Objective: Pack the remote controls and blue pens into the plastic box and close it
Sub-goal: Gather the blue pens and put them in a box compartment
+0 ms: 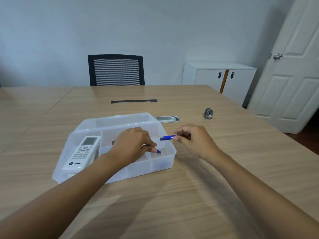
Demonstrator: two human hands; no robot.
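A: Wooden table [172, 195] fills the lower frame; pale wall, black chair [116, 70] at upper centre, white cabinet [219, 75] and door [293, 66] at right. Which step are you on?

B: Pens, by my reading. The plastic box [162, 163] sits left of centre with its lid [119, 121] folded back toward the chair. A white remote [82, 152] already lies in the left compartment.

A: And your hands?

B: Your left hand [133, 145] is down inside the box, fingers pinched on a blue pen [158, 151] over the lower-right compartment. Your right hand [193, 140] hovers just right of the box rim, thumb and fingers closed on a second blue pen [168, 137], tip pointing left.

A: Next move?

B: Probably release the left pen, then bring the right one over the rim and lay it alongside. Lid closes afterwards.

A: Unclear items?

B: Most of the left pen is hidden under your hand. A dark object [113, 142] behind the wrist may be another remote; cannot tell. A blue smear shows through the front wall, unidentified.
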